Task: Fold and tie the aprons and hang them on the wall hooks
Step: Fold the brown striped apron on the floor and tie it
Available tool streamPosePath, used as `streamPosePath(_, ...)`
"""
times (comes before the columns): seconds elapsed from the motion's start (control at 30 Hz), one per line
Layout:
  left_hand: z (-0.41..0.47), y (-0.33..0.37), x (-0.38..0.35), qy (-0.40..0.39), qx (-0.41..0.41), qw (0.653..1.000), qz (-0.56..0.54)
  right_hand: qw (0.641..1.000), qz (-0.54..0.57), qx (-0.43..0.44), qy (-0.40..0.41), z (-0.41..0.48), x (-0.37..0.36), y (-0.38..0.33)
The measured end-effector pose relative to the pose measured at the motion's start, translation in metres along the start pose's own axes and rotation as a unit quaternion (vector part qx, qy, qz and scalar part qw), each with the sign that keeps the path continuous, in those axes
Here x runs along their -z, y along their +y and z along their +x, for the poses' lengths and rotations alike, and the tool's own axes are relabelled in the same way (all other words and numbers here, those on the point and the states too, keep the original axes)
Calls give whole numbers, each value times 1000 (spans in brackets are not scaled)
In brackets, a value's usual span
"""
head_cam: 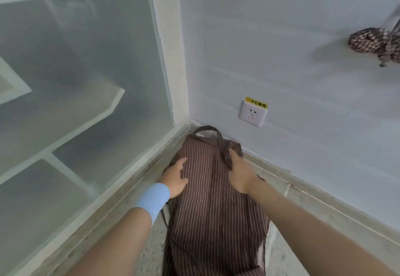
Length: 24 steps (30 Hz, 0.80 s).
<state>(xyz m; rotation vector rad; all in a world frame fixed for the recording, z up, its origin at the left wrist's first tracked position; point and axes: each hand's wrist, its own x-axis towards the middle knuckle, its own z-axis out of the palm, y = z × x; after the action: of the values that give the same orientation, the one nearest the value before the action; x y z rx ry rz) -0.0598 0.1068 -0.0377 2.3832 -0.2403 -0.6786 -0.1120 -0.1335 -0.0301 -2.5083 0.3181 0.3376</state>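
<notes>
1. a frosted glass partition (86,70) meets a white wall (281,37) in a corner above a grey floor (281,254).
2. the brown striped apron (212,210) lies spread on the floor, its neck loop (205,128) pushed into that corner.
3. the left hand (175,177) rests flat on the apron's left side, fingers relaxed; the right hand (241,174) clasps a bunched fold at its upper right edge.
4. a bundled checked apron (372,44) hangs on the wall, far right.
5. a wall socket (252,113) with a yellow label sits near the loop.
6. a blue wristband (152,201) circles the left wrist.

Wall socket (252,113) near frosted glass partition (86,70)
</notes>
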Motion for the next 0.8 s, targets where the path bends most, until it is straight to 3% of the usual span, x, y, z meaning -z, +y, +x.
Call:
streamPosePath(0.2,-20,-50,-84,-46,-12,989,140,987,-79,-60,-123,-40,-102,45)
streamPosePath(0.37,-35,-78,-112,-192,40,949,247,962,-134,-38,-235,-57,-133,68)
streamPosePath(0.47,-37,-83,-109,-136,37,955,260,961,-130,-4,-243,-51,-126,84)
streamPosePath(0.57,-49,-80,-103,13,-69,981,179,979,-140,55,-138,-60,-119,84)
streamPosePath(0.67,-81,-76,-114,85,-210,962,152,975,-154,161,21,-95,-124,77)
streamPosePath(0.8,-119,-94,-155,19,-345,915,210,956,-198,213,-50,-152,-158,91)
